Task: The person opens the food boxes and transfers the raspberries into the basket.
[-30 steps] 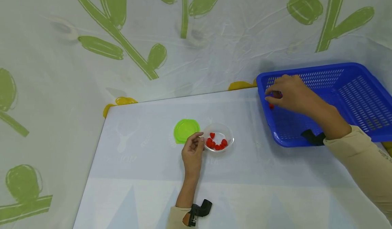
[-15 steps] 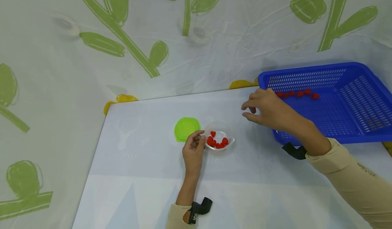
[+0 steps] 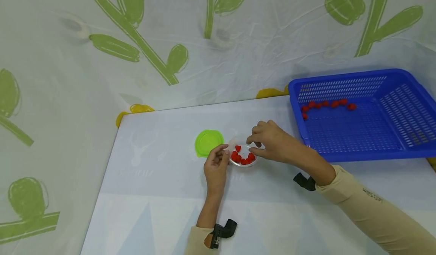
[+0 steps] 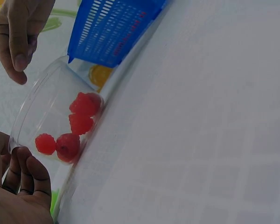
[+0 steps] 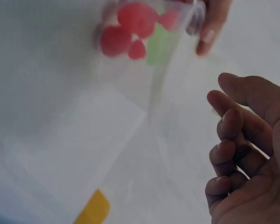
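Note:
A clear plastic bowl (image 3: 242, 162) stands on the table, with several red raspberries (image 4: 67, 147) lying in its bottom. At its left side my left hand (image 3: 215, 169) pinches the rim between thumb and fingers, as the left wrist view shows. My right hand (image 3: 272, 143) hangs over the bowl's right rim, its fingers loosely bent. In the right wrist view nothing lies between the thumb and fingertips (image 5: 222, 151). A bright green lid (image 3: 208, 143) lies flat just left of the bowl, partly behind my left hand.
A blue slotted basket (image 3: 361, 133) stands at the right of the white table (image 3: 163, 179). Several more raspberries (image 3: 335, 104) lie along its back and left sides. A leaf-patterned sheet (image 3: 245, 58) rises behind the table.
My right hand has come from inside the blue basket leftward to the bowl's right rim, uncovering the raspberries in the basket. The left hand has stayed at the bowl.

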`<state>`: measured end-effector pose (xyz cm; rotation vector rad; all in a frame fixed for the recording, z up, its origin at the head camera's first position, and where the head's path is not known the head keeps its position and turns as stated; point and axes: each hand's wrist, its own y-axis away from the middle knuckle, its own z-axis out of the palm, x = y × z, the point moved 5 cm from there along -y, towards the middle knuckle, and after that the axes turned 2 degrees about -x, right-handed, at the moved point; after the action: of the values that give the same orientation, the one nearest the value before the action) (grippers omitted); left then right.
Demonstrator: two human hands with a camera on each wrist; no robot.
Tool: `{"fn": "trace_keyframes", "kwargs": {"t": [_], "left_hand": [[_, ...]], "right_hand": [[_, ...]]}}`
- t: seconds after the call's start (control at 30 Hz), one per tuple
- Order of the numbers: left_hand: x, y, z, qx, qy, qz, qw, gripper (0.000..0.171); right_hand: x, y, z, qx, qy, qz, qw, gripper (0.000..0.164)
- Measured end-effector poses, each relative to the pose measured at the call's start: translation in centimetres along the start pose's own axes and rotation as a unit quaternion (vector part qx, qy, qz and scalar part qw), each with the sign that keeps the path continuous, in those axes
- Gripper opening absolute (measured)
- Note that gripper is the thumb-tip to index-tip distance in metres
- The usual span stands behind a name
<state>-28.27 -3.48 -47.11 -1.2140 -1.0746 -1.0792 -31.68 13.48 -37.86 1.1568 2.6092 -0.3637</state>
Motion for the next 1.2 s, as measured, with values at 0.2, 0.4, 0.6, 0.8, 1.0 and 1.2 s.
{"fn": "trace_keyframes", "kwargs": {"t": [0.2, 0.4, 0.6, 0.8, 1.0, 1.2], "left_hand": [[0.1, 0.0, 0.0, 0.0, -0.003, 0.006, 1.0, 0.024], [0.2, 0.0, 0.1, 0.0, 0.012, 0.005, 0.9999, 0.023], [0.2, -0.1, 0.1, 0.0, 0.012, 0.007, 0.9999, 0.023], [0.2, -0.1, 0.1, 0.0, 0.017, 0.005, 0.9998, 0.023], [0.2, -0.1, 0.1, 0.002, 0.02, 0.006, 0.9998, 0.023], [0.2, -0.1, 0.1, 0.003, 0.021, 0.008, 0.9997, 0.023]], "right_hand": [[-0.4, -0.7, 2.6, -0.003, -0.015, -0.011, 1.0, 0.013], [-0.6, -1.1, 4.2, -0.008, -0.016, -0.022, 1.0, 0.006], [-0.6, -1.7, 5.4, -0.018, -0.008, -0.027, 0.999, 0.006], [-0.6, -2.1, 6.3, -0.021, 0.019, -0.034, 0.999, 0.008], [-0.7, -2.4, 6.6, -0.003, 0.041, -0.046, 0.998, 0.007], [-0.6, -2.2, 6.2, 0.016, 0.048, -0.047, 0.998, 0.005]]}}
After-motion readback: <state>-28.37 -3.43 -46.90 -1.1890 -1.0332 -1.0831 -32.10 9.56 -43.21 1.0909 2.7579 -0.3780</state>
